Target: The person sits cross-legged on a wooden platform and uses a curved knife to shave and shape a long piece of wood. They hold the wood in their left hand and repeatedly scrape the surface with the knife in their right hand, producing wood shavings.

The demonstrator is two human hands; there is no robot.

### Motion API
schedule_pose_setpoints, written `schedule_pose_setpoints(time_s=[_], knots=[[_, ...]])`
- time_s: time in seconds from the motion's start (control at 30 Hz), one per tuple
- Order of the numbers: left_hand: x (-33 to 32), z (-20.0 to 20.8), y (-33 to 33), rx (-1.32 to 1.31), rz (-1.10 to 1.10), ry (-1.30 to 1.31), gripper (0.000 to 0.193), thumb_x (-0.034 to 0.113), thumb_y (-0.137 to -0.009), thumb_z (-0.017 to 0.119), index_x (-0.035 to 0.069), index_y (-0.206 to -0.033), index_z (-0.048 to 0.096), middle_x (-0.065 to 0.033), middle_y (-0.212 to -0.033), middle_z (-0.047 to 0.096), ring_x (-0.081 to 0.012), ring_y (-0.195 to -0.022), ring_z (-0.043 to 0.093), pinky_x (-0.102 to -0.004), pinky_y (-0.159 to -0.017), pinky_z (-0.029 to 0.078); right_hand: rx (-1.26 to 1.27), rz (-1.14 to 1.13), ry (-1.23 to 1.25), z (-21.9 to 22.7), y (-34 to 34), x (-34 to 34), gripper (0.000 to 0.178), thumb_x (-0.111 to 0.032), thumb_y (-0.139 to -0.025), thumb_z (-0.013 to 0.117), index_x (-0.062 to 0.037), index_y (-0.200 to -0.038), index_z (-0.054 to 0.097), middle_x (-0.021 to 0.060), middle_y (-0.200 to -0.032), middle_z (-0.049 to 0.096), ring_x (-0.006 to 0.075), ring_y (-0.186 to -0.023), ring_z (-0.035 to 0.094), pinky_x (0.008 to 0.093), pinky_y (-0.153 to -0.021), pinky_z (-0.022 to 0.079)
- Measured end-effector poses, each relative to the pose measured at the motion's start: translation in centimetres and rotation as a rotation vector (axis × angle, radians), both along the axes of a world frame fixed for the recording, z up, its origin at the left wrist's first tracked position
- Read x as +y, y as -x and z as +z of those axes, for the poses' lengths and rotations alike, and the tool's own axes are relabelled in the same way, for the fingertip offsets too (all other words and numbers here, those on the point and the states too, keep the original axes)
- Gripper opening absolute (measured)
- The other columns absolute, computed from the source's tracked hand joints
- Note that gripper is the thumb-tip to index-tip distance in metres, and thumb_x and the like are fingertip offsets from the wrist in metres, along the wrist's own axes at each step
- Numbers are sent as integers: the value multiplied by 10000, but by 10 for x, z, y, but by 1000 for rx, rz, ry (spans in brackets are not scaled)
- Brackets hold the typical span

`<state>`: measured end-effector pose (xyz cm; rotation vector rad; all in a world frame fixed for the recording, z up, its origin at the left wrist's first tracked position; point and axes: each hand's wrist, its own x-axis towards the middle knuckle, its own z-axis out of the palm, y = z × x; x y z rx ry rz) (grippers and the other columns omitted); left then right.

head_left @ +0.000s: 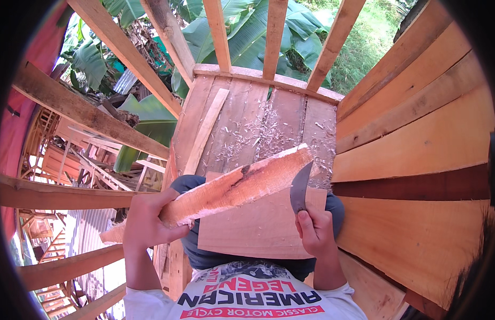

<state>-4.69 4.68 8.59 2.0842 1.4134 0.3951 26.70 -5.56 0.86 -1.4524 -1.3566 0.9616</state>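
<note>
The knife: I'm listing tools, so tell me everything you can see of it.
The knife has a dark grey, curved, metal-looking blade, its tip pointing up in the picture. The right hand grips it, hiding most or all of the handle. The blade shows beside the right end of the long wood piece; whether they touch is unclear.

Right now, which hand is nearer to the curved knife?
Right. The right hand grips the curved knife, just below its blade; the left hand is well to the knife's left, holding the rough plank toward its lower end.
</note>
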Motion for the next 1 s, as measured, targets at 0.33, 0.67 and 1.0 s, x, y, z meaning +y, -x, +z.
schedule_pose_setpoints(time_s=[0.33,0.67,1.0], knots=[[-3,-8,7,-28,-5,-43,391,246,-492,761,16,-779,630,-99,-586,533,-204,-509,549,-294,-507,404,233,-83,120,-1,-6,-4,339,-164,-990,421,-22,-698,518,8,-500,473,66,-421,435,230,-412,328],[-2,1,6,25,-2,-27,397,251,-500,753,11,-798,645,-109,-608,563,-196,-517,561,-286,-519,427,184,-45,33,-9,1,-7,390,-195,-993,417,-23,-660,524,16,-487,487,69,-409,425,232,-402,304],[-2,-4,9,7,-32,10,403,273,-503,757,41,-815,649,-132,-615,571,-270,-537,574,-312,-533,446,49,-69,27,-7,0,-4,349,-163,-984,441,-14,-676,508,7,-486,467,67,-421,447,247,-412,317]])
